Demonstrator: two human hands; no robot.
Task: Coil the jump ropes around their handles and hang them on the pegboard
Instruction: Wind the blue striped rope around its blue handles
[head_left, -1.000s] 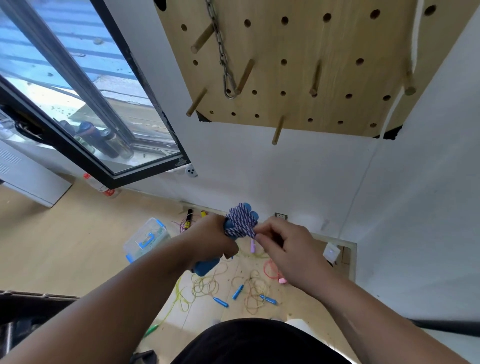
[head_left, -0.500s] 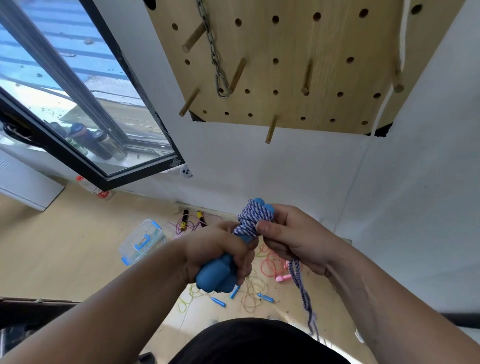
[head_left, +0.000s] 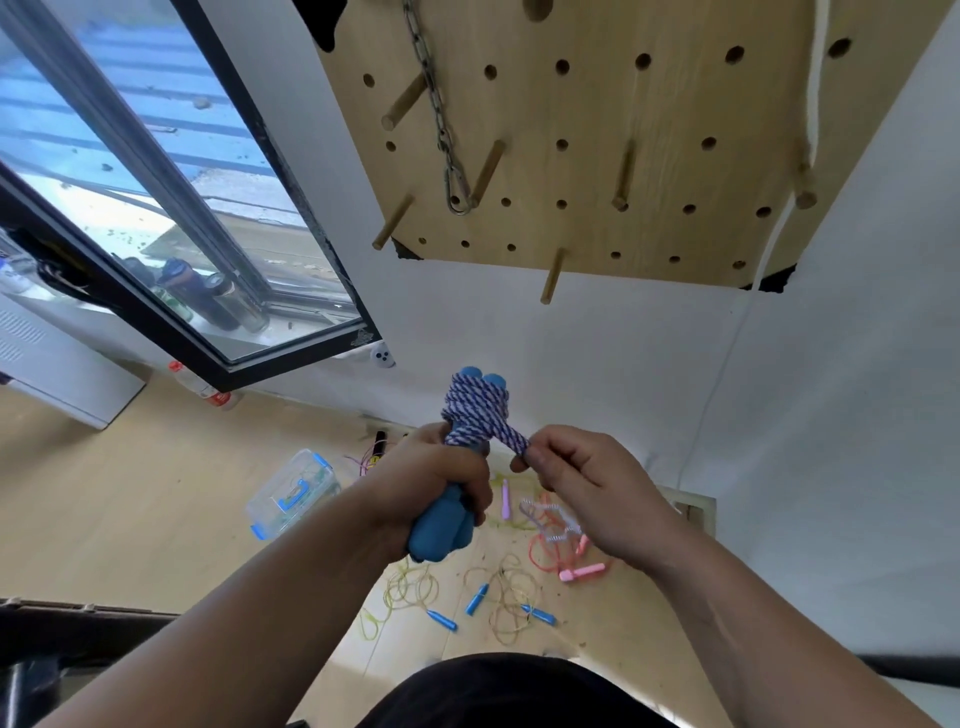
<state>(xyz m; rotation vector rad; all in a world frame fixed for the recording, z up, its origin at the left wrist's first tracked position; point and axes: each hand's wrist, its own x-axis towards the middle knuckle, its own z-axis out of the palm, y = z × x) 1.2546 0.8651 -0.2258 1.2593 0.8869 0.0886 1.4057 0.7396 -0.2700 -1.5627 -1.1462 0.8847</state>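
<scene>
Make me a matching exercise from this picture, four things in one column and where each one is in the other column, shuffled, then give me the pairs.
Column A
1. blue handles
2. striped rope
3. metal chain
4. pink jump rope

Column B
a. lying on the floor
b. hanging on the pegboard
c. gripped in the left hand
d. pinched by the right hand

Pairs: 1-c, 2-d, 3-b, 4-a

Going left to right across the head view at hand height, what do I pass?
Clear plastic box → left hand gripping the blue handles → striped rope coiled round them → right hand pinching it.
</scene>
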